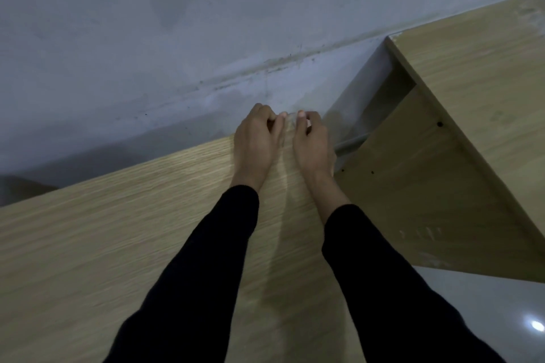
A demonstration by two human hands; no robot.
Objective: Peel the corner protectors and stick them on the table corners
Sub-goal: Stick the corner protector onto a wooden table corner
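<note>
Head view: at the far right corner of the bench (118,230), the left hand (256,143) and right hand (313,143) meet with fingers (266,113) curled, seemingly pinching a faint, clear corner protector (290,123) between the thumb tips. It lies just beyond the fingers at the bench edge, equally near both hands. Its long axis cannot be made out.

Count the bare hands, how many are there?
2. The left hand and right hand are side by side at the far corner of the light wooden table, both pinching a clear corner protector.
</note>
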